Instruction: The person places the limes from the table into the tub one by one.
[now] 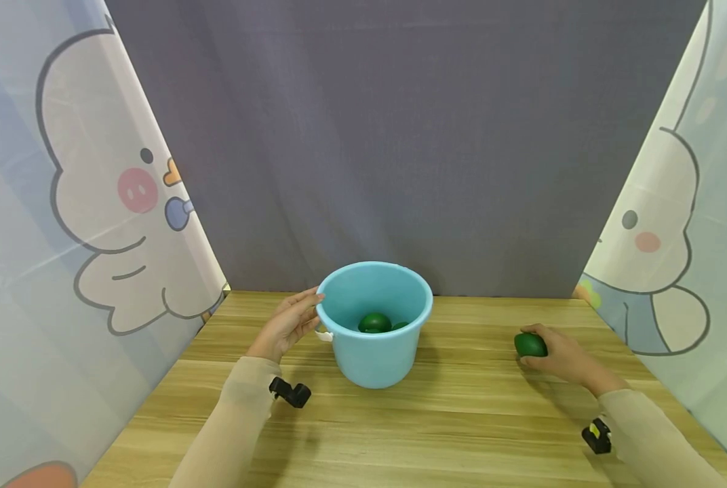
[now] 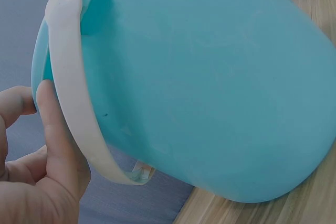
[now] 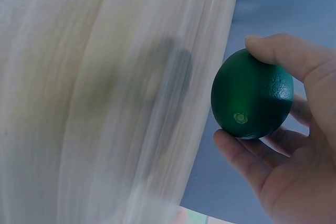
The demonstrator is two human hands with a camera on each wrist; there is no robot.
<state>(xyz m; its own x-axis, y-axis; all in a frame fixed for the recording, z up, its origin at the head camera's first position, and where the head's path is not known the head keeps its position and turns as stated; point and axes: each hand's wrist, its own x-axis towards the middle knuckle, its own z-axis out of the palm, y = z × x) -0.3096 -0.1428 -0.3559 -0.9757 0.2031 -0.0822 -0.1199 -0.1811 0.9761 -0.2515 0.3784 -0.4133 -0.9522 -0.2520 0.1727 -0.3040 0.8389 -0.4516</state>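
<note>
A light blue bucket stands upright at the middle of the table, a few green limes lying inside it. My left hand grips its left rim; in the left wrist view the fingers lie at the rim beside the white handle, which hangs down along the bucket's side. Off to the right, my right hand holds another lime between thumb and fingers. The right wrist view shows this lime with its round stem scar, above the tabletop, its shadow falling on the wood.
The wooden table reaches back to a grey cloth. Pale curtains with cartoon animals hang on both sides. Each wrist wears a small black camera mount.
</note>
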